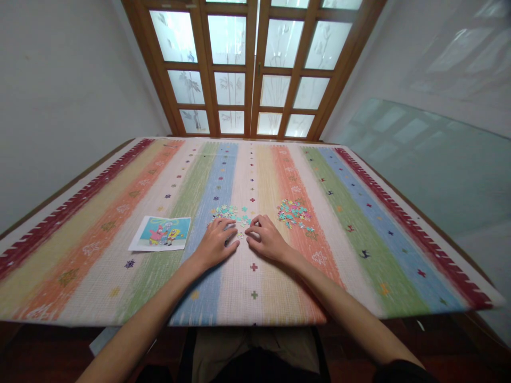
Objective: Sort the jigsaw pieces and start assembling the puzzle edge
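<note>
Both hands rest near the middle of a table covered by a striped cloth [359, 250]. My left hand [217, 242] lies palm down, its fingers over small puzzle pieces. My right hand [265, 238] is beside it, fingertips pinched at a tiny piece between the two hands; what they grip is too small to tell. A loose cluster of teal puzzle pieces [233, 213] lies just beyond the left hand. A second, more colourful pile of pieces [295, 213] sits beyond and to the right of the right hand.
A cartoon picture card [162, 233] lies flat to the left of my left hand. Wooden-framed frosted glass doors [251, 69] stand behind the table. Walls close in on both sides; the table's near edge [247, 322] is by my lap.
</note>
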A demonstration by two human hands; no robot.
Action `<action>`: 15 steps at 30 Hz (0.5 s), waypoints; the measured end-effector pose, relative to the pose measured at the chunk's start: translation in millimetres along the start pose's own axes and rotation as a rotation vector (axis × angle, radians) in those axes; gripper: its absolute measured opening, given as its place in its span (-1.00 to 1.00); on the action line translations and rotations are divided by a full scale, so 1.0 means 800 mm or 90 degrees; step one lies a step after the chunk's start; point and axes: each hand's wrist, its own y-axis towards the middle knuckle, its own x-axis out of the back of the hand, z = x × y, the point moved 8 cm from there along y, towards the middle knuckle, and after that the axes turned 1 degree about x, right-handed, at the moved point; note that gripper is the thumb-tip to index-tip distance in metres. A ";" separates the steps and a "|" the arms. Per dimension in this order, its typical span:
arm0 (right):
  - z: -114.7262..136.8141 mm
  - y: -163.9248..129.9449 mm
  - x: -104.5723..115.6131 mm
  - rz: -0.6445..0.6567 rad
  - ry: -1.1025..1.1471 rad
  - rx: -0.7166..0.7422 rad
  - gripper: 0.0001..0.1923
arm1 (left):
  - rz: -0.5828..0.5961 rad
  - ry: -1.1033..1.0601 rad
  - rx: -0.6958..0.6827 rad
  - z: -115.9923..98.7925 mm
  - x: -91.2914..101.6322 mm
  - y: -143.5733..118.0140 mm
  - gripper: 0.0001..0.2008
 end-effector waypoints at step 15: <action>0.000 0.005 -0.007 -0.024 0.025 -0.010 -0.89 | -0.056 -0.067 -0.022 0.000 -0.010 0.005 -0.94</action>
